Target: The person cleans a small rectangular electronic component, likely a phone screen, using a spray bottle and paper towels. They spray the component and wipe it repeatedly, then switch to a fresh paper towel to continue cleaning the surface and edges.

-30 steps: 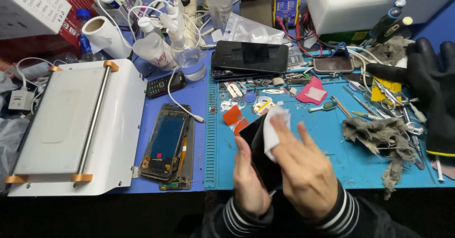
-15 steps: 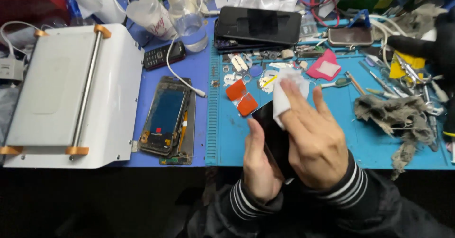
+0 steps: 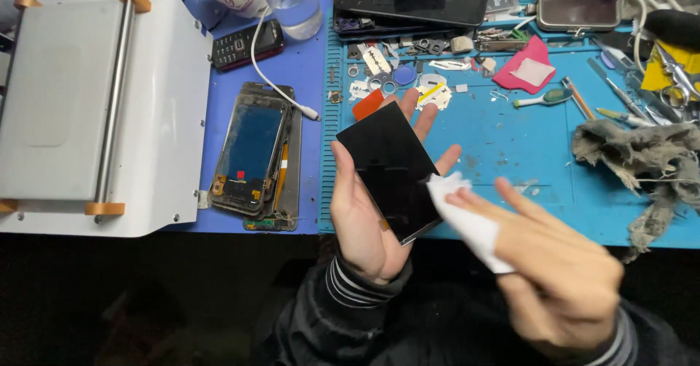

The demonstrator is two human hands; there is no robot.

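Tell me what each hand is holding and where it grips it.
The left hand cradles a black glass panel by its edges; the right hand holds a white wipe wrapped over its fingertips.

I saw a glossy black glass panel (image 3: pixel 391 167), smooth; a soft white paper wipe (image 3: pixel 467 219); a matt blue rubbery mat (image 3: pixel 510 140); a frayed grey cloth rag (image 3: pixel 642 162); a smooth white machine (image 3: pixel 157 118) with 1 metal bar (image 3: pixel 117 96).

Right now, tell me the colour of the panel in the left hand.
Glossy black panel, head view.
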